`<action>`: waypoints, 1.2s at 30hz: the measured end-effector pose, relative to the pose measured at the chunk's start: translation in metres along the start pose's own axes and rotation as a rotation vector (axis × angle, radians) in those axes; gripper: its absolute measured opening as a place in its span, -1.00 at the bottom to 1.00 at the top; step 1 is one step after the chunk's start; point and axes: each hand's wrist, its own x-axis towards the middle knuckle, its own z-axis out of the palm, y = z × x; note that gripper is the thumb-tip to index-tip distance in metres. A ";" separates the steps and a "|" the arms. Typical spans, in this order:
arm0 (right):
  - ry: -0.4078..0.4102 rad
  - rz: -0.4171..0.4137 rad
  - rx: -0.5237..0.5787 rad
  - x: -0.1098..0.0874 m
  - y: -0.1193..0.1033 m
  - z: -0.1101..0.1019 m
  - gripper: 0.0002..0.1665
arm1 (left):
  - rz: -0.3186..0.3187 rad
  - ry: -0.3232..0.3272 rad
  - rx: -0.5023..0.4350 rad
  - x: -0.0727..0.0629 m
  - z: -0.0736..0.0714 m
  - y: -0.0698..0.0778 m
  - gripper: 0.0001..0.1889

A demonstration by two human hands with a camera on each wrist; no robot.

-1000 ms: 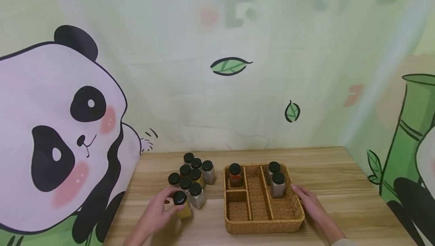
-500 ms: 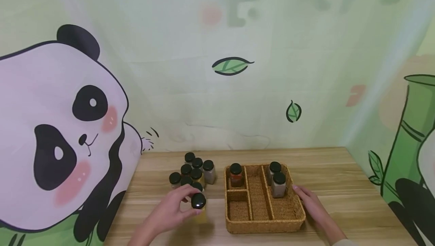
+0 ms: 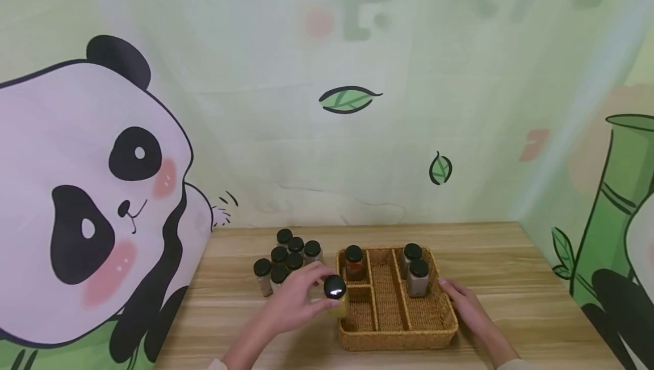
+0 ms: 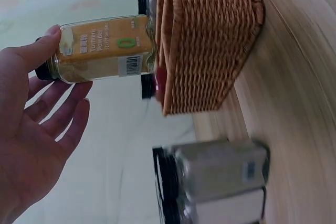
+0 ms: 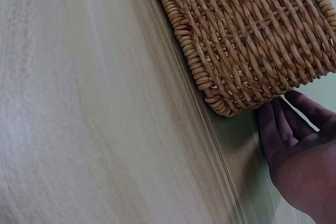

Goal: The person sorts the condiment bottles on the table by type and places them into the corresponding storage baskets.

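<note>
My left hand [image 3: 298, 297] pinches a turmeric powder jar [image 4: 105, 48] near its black lid, thumb on one side and fingers on the other. In the head view the jar overlaps the left wall of a woven basket [image 3: 398, 340], by the front-left compartment. The basket has several compartments: a red spice jar [image 3: 353, 265] stands in the back-left one, and two greyish spice jars [image 3: 418, 282] stand in the right one. My right hand [image 3: 471, 308] rests against the basket's right side; in the right wrist view its fingers [image 5: 270, 129] lie straight along the woven wall.
Several black-lidded spice jars [image 3: 279, 255] stand grouped on the wooden table [image 3: 511, 279], left of the basket; the left hand partly hides them. A panda-printed cloth [image 3: 265, 103] hangs behind the table.
My left hand has carried the turmeric powder jar rightward from beside the jar group to the basket's left edge. The right hand and basket have stayed in place.
</note>
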 end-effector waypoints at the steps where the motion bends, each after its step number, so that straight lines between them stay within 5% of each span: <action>1: 0.002 -0.002 0.001 0.000 0.000 0.000 0.09 | 0.006 -0.011 -0.001 0.003 0.003 0.001 -0.54; 11: 0.023 -0.009 -0.007 -0.002 0.000 0.003 0.05 | -0.088 -0.005 0.059 0.020 0.045 -0.004 -0.53; 19: 0.036 -0.021 0.003 -0.002 -0.001 0.002 0.06 | -0.073 0.086 0.127 0.027 0.073 -0.022 -0.48; 27: 0.034 -0.023 0.007 -0.004 0.000 0.003 0.03 | -0.063 0.084 0.115 0.030 0.091 -0.035 -0.51; 36: 0.034 -0.019 -0.004 -0.001 0.002 0.001 0.04 | -0.035 0.108 0.247 0.026 0.101 -0.034 -0.52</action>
